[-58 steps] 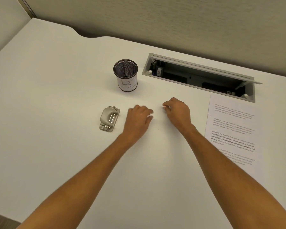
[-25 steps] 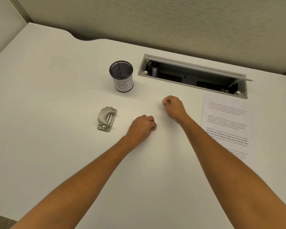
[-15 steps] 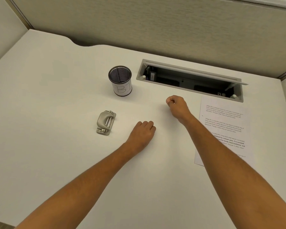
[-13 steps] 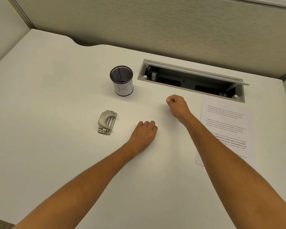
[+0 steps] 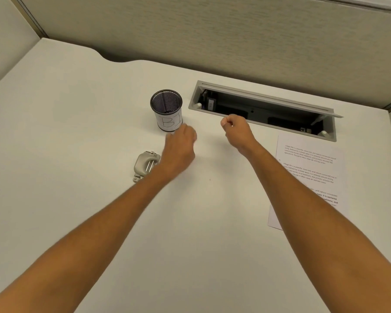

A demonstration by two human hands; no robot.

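Hovering hands [image 5: 178,152] [image 5: 236,132] nr round mesh cup [image 5: 167,112]

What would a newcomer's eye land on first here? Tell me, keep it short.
Two bare arms cross the white desk: the left hand, blurred, beside the black mesh cup marked B1, the right hand fisted before the open slot. A grey hole punch lies by the left wrist, a printed sheet at the right.

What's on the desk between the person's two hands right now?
Nothing. In the head view, only bare white desk shows between the blurred left hand and the fisted right hand.
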